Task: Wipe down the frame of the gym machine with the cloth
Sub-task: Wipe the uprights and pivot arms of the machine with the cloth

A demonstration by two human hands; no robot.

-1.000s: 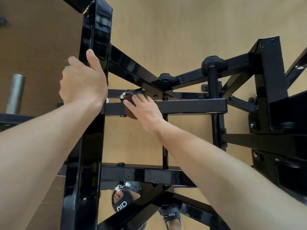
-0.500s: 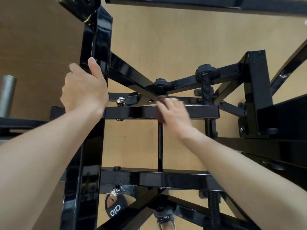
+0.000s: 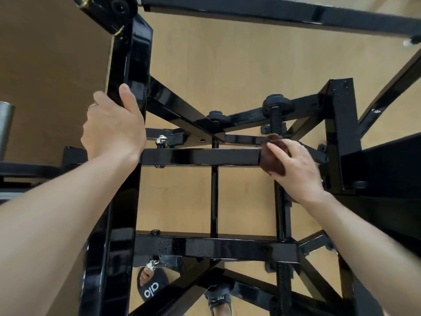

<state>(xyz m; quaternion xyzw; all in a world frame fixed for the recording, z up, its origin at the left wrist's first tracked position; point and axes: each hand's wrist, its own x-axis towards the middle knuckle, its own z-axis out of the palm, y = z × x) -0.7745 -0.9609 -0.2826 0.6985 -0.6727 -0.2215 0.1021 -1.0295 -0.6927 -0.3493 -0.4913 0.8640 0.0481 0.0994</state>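
My dark brown cloth (image 3: 272, 161) is bunched over the right end of the glossy black frame's (image 3: 200, 156) upper horizontal crossbar, just below a threaded black rod.

Looking down through black frame (image 3: 200, 157) onto tan floor (image 3: 239, 65). Left hand (image 3: 114, 126) grips upright post (image 3: 127, 110), thumb wrapped over near face. Right hand (image 3: 293, 165) presses brown cloth (image 3: 271, 160) on right end of crossbar, just below threaded rod (image 3: 275, 119). Lower crossbar (image 3: 205, 247) nearer camera. Sandalled feet (image 3: 150, 286) on floor beneath. Grey cylinder (image 3: 5, 128) at left edge.
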